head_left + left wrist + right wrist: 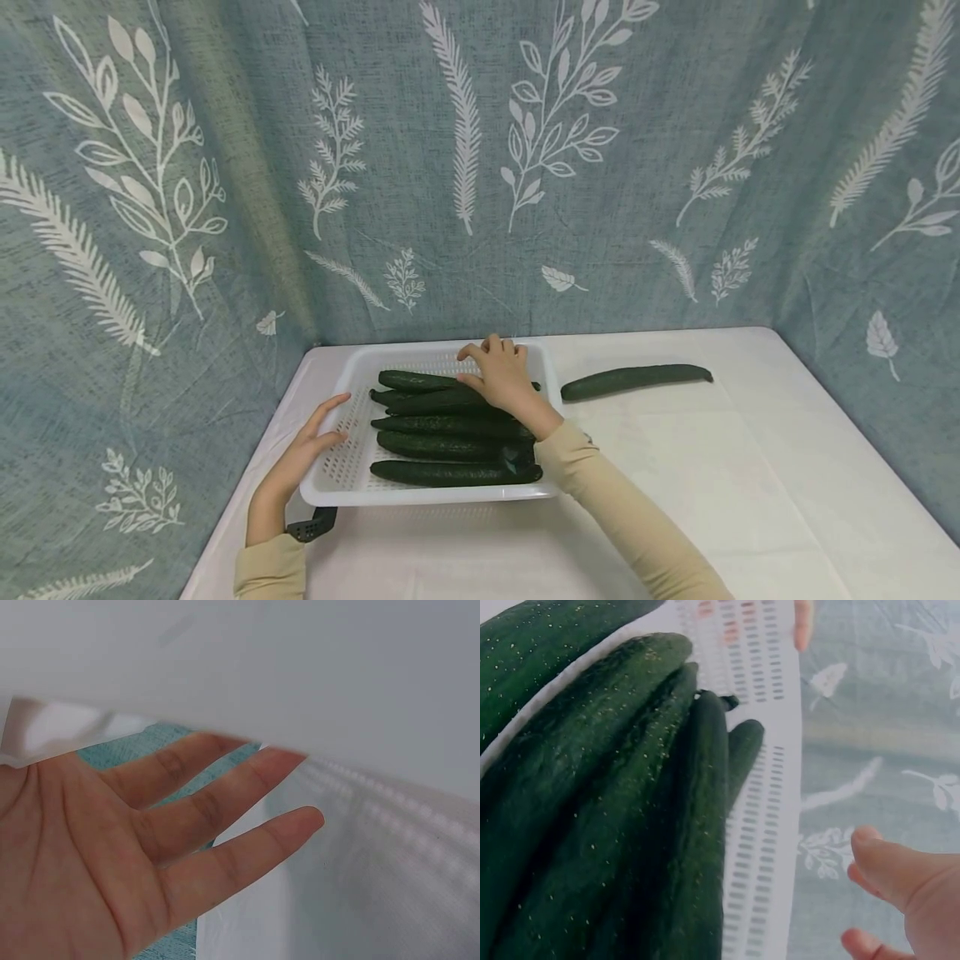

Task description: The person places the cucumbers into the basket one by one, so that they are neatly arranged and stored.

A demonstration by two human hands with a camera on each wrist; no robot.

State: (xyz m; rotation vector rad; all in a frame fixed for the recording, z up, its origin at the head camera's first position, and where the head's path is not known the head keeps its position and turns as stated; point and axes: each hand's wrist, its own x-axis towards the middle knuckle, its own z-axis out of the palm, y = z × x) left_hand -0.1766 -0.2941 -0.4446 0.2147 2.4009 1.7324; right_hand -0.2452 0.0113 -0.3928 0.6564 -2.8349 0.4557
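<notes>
I see the right hand [501,372] with a curled grip on the top cucumber [442,402] of the pile in the white tray [341,467], and the left hand [311,442] flat and released against the tray's left rim. Every cucumber's long axis runs left-right across the tabletop [750,483]. I judge them firm, smooth, moderately heavy and best taken mid-length.

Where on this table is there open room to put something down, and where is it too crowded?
The widest bare stretch of the table lies right of the white tray and nearer than the lone cucumber. A narrower strip runs along the tray's near edge, between the sleeves. The tray is crowded: stacked cucumbers, the right hand on them, the left hand at its left rim.
</notes>
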